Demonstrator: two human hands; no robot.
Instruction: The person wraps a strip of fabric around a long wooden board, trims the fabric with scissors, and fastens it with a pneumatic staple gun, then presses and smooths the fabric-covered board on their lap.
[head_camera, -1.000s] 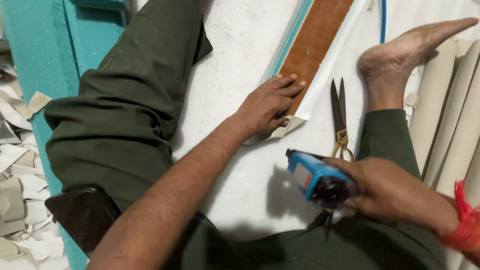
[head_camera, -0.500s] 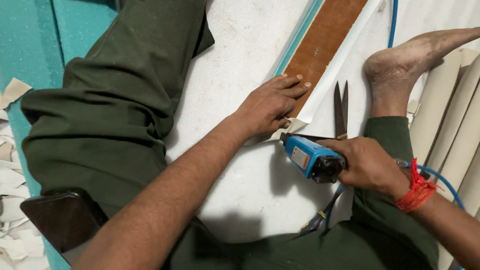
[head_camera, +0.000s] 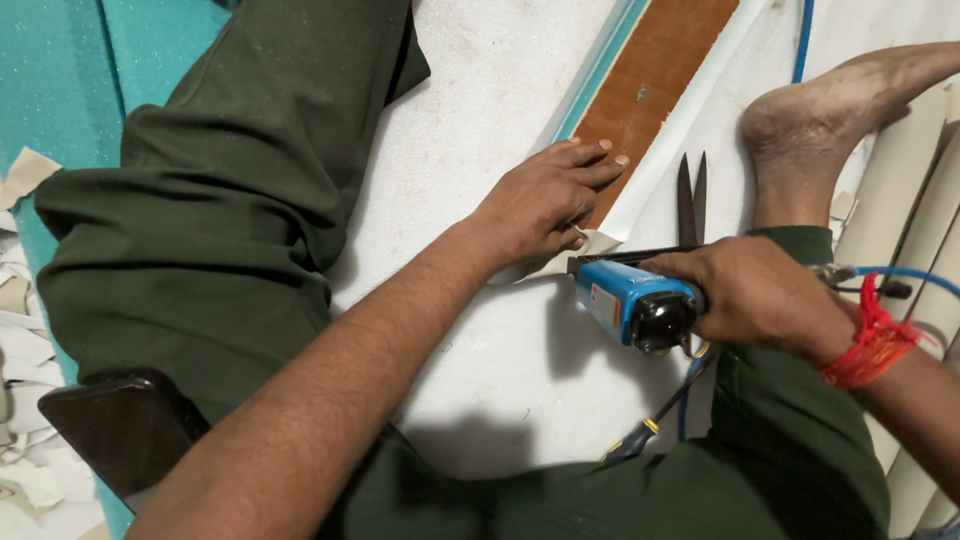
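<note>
Open white sheet (head_camera: 480, 130) lies left of the brown strip (head_camera: 655, 80); scissors (head_camera: 690, 200) and a bare foot (head_camera: 820, 120) crowd its right.

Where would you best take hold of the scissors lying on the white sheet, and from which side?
Judging by their pose, at the handle end. The scissors lie closed, blades pointing away from the person beside the bare foot, but the handles sit hidden under the right hand and its blue tool. Once those shift, coming from above at the near end looks safest, away from the tips.
</note>
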